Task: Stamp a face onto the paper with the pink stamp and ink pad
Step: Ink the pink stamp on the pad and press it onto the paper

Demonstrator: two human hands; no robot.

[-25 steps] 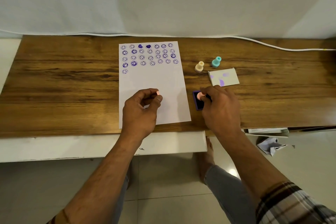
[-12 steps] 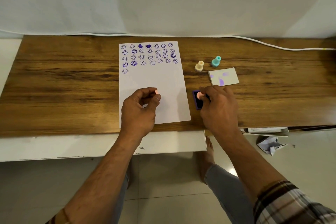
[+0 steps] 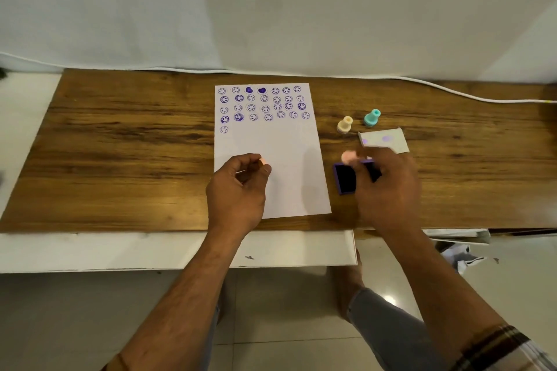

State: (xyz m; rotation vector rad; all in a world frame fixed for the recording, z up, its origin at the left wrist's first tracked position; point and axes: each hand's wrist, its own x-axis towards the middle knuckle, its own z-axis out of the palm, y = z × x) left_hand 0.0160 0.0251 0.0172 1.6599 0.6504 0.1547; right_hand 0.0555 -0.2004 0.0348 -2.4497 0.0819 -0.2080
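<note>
A white paper [image 3: 280, 153] lies on the wooden table [image 3: 120, 144], with several rows of purple face prints across its top. Right of it sits the dark purple ink pad [image 3: 345, 179]. My right hand [image 3: 388, 187] grips the pink stamp [image 3: 348, 156], blurred, just above the pad's far edge. My left hand [image 3: 238, 190] rests over the paper's lower left and pinches a small pink piece [image 3: 262, 162] between thumb and fingers.
A cream stamp [image 3: 344, 124] and a teal stamp [image 3: 371, 117] stand behind the pad. The ink pad's white lid [image 3: 384, 140] lies beside them. A white cable [image 3: 452, 93] runs along the table's back edge. Crumpled paper [image 3: 461, 256] lies on the floor.
My right hand has lifted the pink stamp off the ink pad, which now shows more of its dark face. My left hand has stayed in place.
</note>
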